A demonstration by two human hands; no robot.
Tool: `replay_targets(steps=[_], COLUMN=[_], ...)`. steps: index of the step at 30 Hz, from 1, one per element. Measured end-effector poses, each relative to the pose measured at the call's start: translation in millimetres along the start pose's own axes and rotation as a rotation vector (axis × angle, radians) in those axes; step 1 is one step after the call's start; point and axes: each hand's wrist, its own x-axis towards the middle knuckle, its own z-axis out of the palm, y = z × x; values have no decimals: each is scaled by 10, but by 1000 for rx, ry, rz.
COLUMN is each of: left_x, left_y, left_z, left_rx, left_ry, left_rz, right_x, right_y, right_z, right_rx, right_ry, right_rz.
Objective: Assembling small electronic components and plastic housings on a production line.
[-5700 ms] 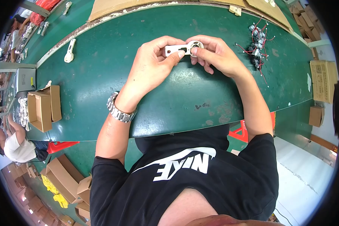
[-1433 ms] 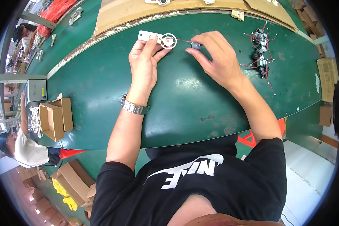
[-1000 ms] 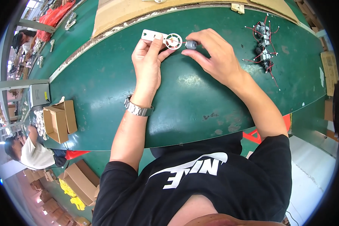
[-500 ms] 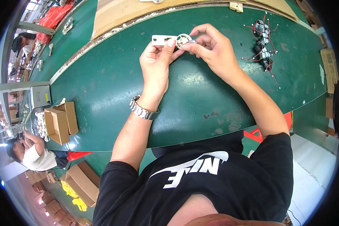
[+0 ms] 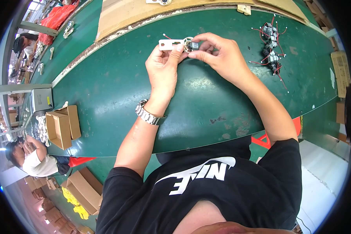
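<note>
My left hand (image 5: 163, 68) grips a white plastic housing (image 5: 165, 45), a flat handle-like piece with a round spoked ring at its right end. The thumb presses on it close to the ring. A small black and grey motor (image 5: 193, 45) sits at that ring, pinched by the fingertips of my right hand (image 5: 218, 54). How deep it goes into the ring I cannot tell. A thin red wire (image 5: 166, 36) sticks out beyond the housing. On the table's right side lies a row of similar motors (image 5: 271, 45) with red wires.
The green table (image 5: 206, 101) bears a cardboard sheet (image 5: 144, 17) along its far side. Open cardboard boxes (image 5: 60, 128) and a grey metal box (image 5: 41, 100) stand at the left. Farther left, a co-worker (image 5: 37, 156) sits at the table. A red stool (image 5: 296, 126) shows under the right edge.
The motor's dark body now shows at the ring, between my right fingertips. A red wire now shows beyond the housing. Both hands have shifted slightly.
</note>
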Motion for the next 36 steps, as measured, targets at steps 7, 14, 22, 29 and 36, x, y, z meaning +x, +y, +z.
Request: replay_targets(steps=[7, 14, 22, 29, 36], left_x=[-17, -23, -38, -26, -33], left_y=[-86, -91, -60, -49, -27], left_z=[4, 8, 38, 24, 16], left_rx=[240, 280, 236, 193, 46], left_ry=[-80, -84, -67, -60, -89], left_rz=[95, 115, 68, 76, 61], right_x=[-9, -19, -72, -78, -19], right_y=[-115, -125, -118, -149, -25], right_z=[-170, -131, -14, -19, 15], right_rx=[-409, -339, -181, -221, -5], right_ry=[-64, -30, 22, 44, 81], right_rz=[-100, -180, -161, -240, -165])
